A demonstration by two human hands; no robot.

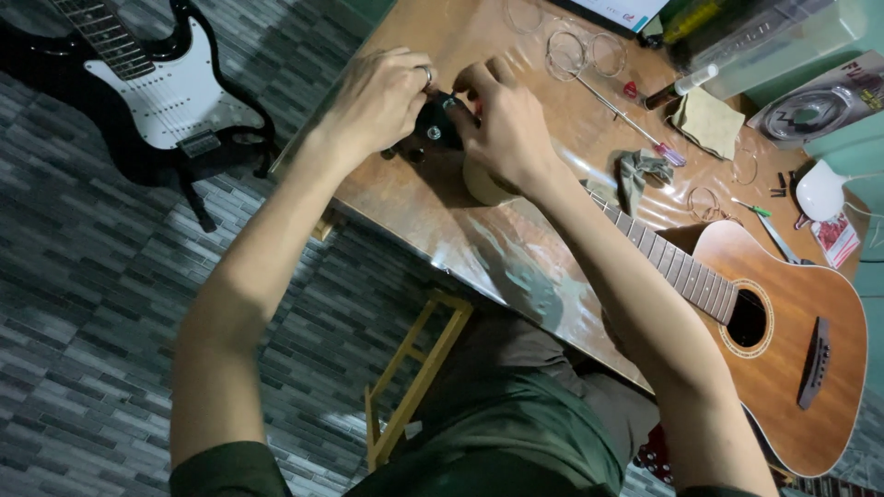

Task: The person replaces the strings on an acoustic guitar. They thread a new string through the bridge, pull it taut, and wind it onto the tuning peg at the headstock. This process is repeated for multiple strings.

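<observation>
Black headstock (433,129) of the acoustic guitar (773,331) lay pinched between both sets of fingertips; the left hand (373,101) curled over it, the right hand (506,124) arched beside, fingers bent and clamped on it.

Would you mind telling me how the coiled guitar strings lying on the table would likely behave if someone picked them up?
The coiled strings look like thin wire loops, so they are probably very light and springy, and may uncoil when lifted. Lying flat on the glossy table, they could be hard to pinch and might slide. They lie apart from both hands, near the long screwdriver.
</observation>
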